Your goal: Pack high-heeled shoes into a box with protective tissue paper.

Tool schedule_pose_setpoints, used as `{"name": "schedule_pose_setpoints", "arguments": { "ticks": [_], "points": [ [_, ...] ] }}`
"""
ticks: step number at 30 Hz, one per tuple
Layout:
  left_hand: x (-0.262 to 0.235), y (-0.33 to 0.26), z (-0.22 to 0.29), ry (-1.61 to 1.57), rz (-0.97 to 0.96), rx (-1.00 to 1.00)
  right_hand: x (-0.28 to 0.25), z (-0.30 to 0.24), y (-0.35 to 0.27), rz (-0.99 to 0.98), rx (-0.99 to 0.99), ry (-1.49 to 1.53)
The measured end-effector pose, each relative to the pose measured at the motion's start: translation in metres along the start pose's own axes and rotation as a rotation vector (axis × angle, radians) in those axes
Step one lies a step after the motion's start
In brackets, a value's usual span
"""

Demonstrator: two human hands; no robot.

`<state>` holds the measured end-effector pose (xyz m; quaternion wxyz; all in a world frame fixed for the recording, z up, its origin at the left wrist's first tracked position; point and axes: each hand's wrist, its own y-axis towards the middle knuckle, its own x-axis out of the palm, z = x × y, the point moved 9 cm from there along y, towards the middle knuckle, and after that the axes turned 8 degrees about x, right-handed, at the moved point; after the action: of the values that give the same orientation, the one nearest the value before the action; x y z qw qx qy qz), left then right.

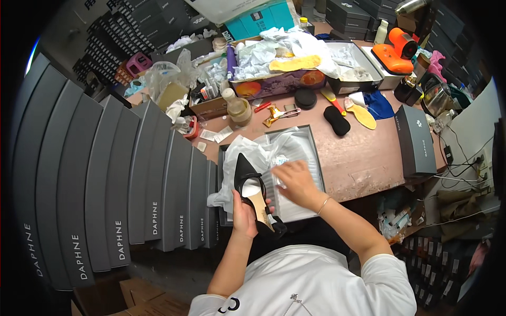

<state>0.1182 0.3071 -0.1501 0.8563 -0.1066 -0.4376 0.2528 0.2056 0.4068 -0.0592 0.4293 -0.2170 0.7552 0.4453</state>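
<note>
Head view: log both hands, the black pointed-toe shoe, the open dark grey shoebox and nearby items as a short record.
Left hand: holds black pointed-toe shoe
Shoe: toe pointing away from the person
Right hand: above open dark grey shoebox; grip unclear
Shoebox: holds white tissue paper
Beyond: black hourglass-shaped object, flat yellow sole-shaped piece
Far left: stacked dark grey boxes

a black shoe (pixel 257 203) with a sharply pointed toe is held over an open dark grey box (pixel 318 166), its toe directed away from the person and slightly left. its opening is turned upward, so that a beige insole is exposed, with something white seen farther forward. the box is lined with white tissue paper (pixel 225 176), crumpled and spilled over the left edge.
</note>
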Motion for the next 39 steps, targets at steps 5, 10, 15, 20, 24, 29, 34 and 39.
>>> {"name": "schedule_pose_setpoints", "arguments": {
  "ticks": [5, 10, 15, 20, 24, 29, 34, 39],
  "points": [
    [0.033, -0.021, -0.013, 0.12, -0.032, 0.027, 0.01, -0.045, 0.002, -0.136, -0.198, 0.18],
    [-0.015, -0.013, -0.012, 0.144, 0.045, 0.037, -0.021, -0.045, -0.018, 0.013, -0.152, 0.262],
    [-0.022, 0.0, 0.003, 0.136, 0.114, 0.059, -0.029, 0.024, -0.028, 0.126, 0.192, 0.1],
    [-0.006, -0.011, -0.026, 0.137, 0.136, 0.063, 0.024, -0.047, -0.013, -0.306, 0.076, 0.547],
    [0.026, -0.03, 0.004, 0.261, -0.002, 0.28, 0.046, -0.069, 0.005, -0.303, 0.017, 0.547],
    [0.015, 0.0, 0.039, 0.126, -0.043, 0.194, 0.004, -0.077, 0.002, -0.364, -0.129, 0.551],
    [0.031, 0.016, 0.037, 0.254, -0.045, 0.26, 0.021, -0.066, -0.019, -0.22, -0.063, 0.403],
    [-0.01, 0.04, 0.022, 0.166, 0.074, 0.103, 0.054, -0.071, -0.009, -0.445, 0.153, 0.679]
  ]
}}
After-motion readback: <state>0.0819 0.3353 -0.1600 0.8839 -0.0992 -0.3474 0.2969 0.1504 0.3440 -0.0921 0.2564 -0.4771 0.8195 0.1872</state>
